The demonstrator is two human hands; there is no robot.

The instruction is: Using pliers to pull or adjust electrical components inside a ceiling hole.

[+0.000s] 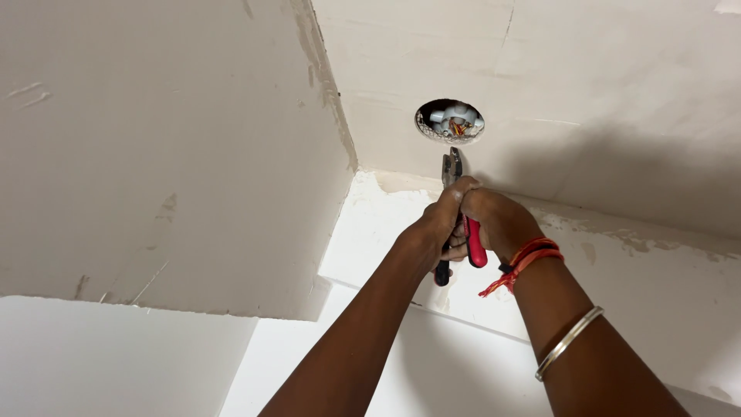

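Observation:
Both hands are raised toward the ceiling and wrapped around one pair of pliers point(452, 167). My left hand point(438, 224) grips the black handle that sticks out below it. My right hand point(494, 218) grips the red handle. The metal jaws point up, a short way below a round hole point(450, 121) in the ceiling. Inside the hole I see white conduit ends and several coloured wires. The jaws are apart from the hole and hold nothing that I can see.
A large plastered beam point(170, 154) drops from the ceiling on the left. The white ceiling point(602, 93) has rough patched plaster. My right wrist wears red threads point(525, 259) and a metal bangle point(569, 340).

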